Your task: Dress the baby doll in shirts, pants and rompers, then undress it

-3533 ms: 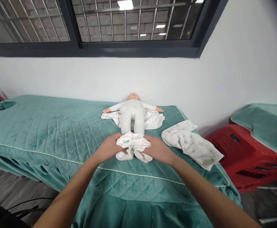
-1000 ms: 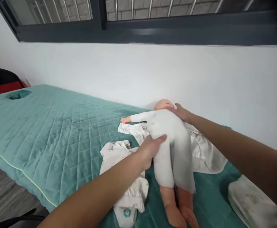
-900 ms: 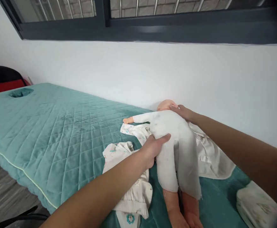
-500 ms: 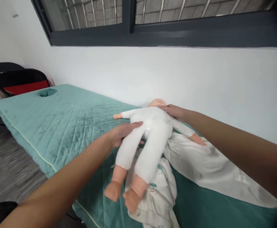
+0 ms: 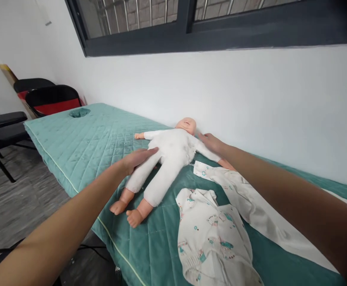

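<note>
A baby doll (image 5: 173, 147) with a white cloth body lies face up on the green quilted bed cover (image 5: 102, 127), its head by the wall and its feet toward me. My left hand (image 5: 137, 159) rests at the doll's hip and upper leg, thumb on top, the other fingers partly hidden beneath. Beside the doll's head and shoulder is my right hand (image 5: 211, 142), fingers stretched out and apart from one another. Small printed white trousers (image 5: 215, 238) lie near the front of the bed. A white printed garment (image 5: 245, 194) spreads to the right, partly under my right forearm.
Black and red folding chairs (image 5: 54, 101) stand beyond the bed's far left end. A dark-framed window (image 5: 137, 43) is set in the white wall behind. Black cables (image 5: 93, 248) run below the bed's left edge.
The doll has moved left and down onto the bed cover, off the clothes. My right hand has come away from its head and shoulder. The view has shifted, showing more of the trousers.
</note>
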Available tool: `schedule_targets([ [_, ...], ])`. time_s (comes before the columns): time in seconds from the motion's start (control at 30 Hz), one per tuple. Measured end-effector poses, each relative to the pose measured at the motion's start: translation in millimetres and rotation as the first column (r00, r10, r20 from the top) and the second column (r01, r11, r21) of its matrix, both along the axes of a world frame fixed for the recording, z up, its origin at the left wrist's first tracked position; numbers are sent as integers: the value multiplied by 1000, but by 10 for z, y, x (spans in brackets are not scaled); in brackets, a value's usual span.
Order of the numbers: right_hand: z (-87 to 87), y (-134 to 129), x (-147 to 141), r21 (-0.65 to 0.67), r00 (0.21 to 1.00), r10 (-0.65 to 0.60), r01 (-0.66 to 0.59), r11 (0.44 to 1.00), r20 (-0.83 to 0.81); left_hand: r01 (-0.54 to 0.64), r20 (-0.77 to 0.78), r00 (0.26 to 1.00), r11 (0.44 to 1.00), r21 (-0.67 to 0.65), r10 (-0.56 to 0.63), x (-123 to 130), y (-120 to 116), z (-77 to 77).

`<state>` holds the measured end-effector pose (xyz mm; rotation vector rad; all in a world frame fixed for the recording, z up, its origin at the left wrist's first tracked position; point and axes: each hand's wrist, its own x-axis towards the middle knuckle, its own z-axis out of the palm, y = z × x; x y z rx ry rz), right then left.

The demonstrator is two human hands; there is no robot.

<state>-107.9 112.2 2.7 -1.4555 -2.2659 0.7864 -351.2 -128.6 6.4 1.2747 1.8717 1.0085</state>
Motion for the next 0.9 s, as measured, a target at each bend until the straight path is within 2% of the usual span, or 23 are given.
schedule_targets([
  [0.03,-32,14,194,-17,998,-28,29,999,58,-72,-188,979,995,62,83,65,-24,14],
  [0.07,-55,19,410,-33,992,-55,59,998,110,-129,-345,923,982,137,170,150,-58,39],
  [0.1,-70,10,641,-38,984,-79,86,996,161,-140,-467,855,967,214,227,255,-104,68],
  [0.13,-75,-16,880,-31,973,-99,108,994,207,-84,-563,794,959,272,229,380,-165,98],
  [0.17,-71,-61,1120,-13,961,-121,128,992,247,43,-644,747,955,293,164,520,-240,122],
  [0.2,-57,-125,1352,10,947,-141,144,989,289,226,-715,698,936,269,37,672,-328,136],
  [0.23,-35,-206,1569,30,929,-144,142,989,341,428,-778,617,880,205,-118,829,-423,136],
  [0.27,-3,-300,1764,51,906,-133,123,991,403,598,-826,504,792,125,-251,985,-520,124],
  [0.3,38,-404,1933,71,876,-106,82,994,471,708,-851,403,704,57,-337,1136,-611,101],
  [0.33,88,-513,2072,89,841,-67,23,996,537,759,-860,342,651,16,-378,1276,-689,73],
  [0.37,145,-623,2180,103,805,-27,-42,994,592,779,-866,308,627,-8,-394,1403,-749,45],
  [0.43,283,-846,2310,135,763,20,-140,981,646,775,-873,290,631,-25,-391,1618,-814,13],
  [0.53,533,-1203,2346,188,770,43,-209,960,637,777,-877,290,629,-17,-382,1889,-831,72],
  [0.63,797,-1655,2313,252,789,87,-296,922,608,766,-872,358,639,70,-333,2190,-867,216],
  [0.77,1075,-2389,2363,327,789,215,-463,824,575,697,-838,501,676,242,-217,2674,-972,343],
  [0.83,1158,-2734,2475,338,768,250,-516,787,589,675,-837,521,680,287,-164,2888,-1019,358],
  [0.9,1199,-3019,2647,320,759,254,-519,793,600,656,-856,506,692,301,-107,3045,-1061,369],
])
